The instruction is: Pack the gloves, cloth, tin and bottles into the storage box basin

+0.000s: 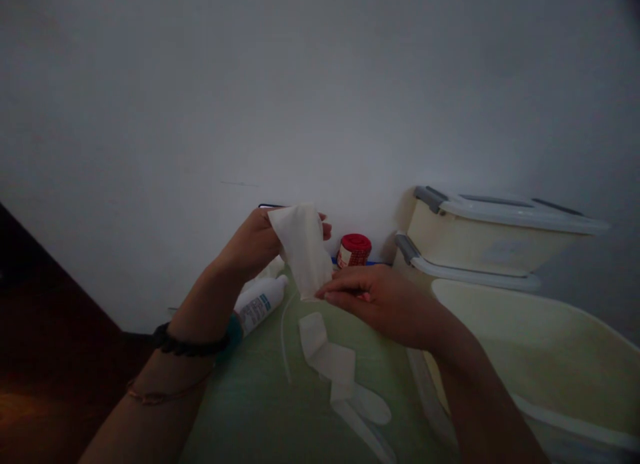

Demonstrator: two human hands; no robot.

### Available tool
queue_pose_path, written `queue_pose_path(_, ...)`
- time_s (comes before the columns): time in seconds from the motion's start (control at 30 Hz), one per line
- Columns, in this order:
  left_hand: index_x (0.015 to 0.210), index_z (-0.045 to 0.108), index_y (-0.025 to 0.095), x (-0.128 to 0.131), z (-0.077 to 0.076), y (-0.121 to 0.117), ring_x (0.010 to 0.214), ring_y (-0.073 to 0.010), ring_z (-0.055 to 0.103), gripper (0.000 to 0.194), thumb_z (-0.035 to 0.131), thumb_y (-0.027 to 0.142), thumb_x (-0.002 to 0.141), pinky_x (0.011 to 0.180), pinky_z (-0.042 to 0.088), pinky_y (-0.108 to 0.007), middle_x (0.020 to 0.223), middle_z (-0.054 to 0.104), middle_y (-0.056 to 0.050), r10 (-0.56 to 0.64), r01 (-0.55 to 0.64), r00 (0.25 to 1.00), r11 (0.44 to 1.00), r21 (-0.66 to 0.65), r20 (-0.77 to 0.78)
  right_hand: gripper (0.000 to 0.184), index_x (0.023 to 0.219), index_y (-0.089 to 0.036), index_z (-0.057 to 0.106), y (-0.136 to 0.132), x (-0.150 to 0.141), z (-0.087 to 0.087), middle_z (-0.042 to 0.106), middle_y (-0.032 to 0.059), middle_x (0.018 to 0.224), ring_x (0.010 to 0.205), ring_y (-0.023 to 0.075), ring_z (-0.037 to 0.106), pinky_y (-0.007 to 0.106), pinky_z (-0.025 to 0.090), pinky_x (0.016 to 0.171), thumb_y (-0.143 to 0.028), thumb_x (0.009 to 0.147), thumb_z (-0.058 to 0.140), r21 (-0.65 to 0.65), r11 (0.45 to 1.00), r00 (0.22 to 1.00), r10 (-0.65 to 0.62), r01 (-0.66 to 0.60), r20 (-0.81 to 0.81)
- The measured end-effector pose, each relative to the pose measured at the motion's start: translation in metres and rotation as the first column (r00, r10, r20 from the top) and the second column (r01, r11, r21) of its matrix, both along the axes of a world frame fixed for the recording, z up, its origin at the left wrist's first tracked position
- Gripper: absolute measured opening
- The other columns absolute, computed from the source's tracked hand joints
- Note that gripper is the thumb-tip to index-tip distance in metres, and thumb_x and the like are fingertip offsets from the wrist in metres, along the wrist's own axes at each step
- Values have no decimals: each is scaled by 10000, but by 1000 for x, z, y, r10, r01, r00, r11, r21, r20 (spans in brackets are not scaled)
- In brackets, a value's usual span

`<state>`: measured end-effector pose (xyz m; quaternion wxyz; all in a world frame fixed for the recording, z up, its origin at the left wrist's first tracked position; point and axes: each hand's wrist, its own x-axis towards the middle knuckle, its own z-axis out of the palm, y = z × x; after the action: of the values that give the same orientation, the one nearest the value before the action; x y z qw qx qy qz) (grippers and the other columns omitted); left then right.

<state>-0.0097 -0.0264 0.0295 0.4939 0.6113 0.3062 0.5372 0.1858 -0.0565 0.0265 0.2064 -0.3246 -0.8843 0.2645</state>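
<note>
Fingers of the left hand [255, 241] partly curled behind a white strip [303, 247], too hidden to tell how tightly; right hand [380, 301] pinched shut on its near edge. Nearer, a loose folded strip [341, 364] on the green tabletop [240, 404]. Left, a white bottle [260, 303]; far, a red roll [356, 251]; right, an open bin [555, 337], with a lidded box [490, 241] beyond.

Strip [343, 364] and bottle [260, 303] on green surface [250, 401]
</note>
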Motion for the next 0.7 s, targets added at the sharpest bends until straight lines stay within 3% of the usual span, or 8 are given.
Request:
queue_pose_path(0.17, 829, 683, 129, 2, 4, -2, 804, -224, 665, 155, 618, 240, 743, 754, 525, -357, 832, 716, -72, -109, 116, 989, 991, -64, 99, 235, 911, -185, 686, 4, 0, -4, 698, 49, 924, 829, 168, 627, 297, 455, 737, -230, 848, 463, 20, 999, 999, -49, 49, -5)
queue_pose_path(0.43, 891, 671, 146, 5, 6, -4, 782, -209, 669, 168, 616, 187, 738, 730, 533, -347, 812, 720, -55, -113, 120, 988, 990, -71, 107, 238, 933, -177, 679, 6, 0, -5, 694, 58, 949, 831, 164, 626, 288, 458, 727, -230, 842, 467, -4, 996, 996, -91, 91, 3)
queue_pose_path(0.57, 895, 672, 159, 5, 5, -4, 803, -213, 667, 168, 625, 202, 739, 729, 532, -351, 843, 719, -58, -98, 101, 994, 991, -82, 47, 281, 1061, -214, 636, 5, 5, -6, 693, 48, 895, 716, 150, 630, 273, 463, 637, -269, 822, 499, -32, 995, 994, -95, 97, 48)
queue_pose_path(0.7, 937, 671, 158, 2, 3, -1, 855, -221, 651, 209, 627, 223, 743, 731, 521, -332, 930, 706, -83, -72, 68, 992, 997, -38, -105, 251, 995, -216, 647, 1, 15, 0, 671, 28, 735, 527, 111, 596, 224, 428, 472, -315, 838, 478, -126, 983, 990, -130, 137, 58)
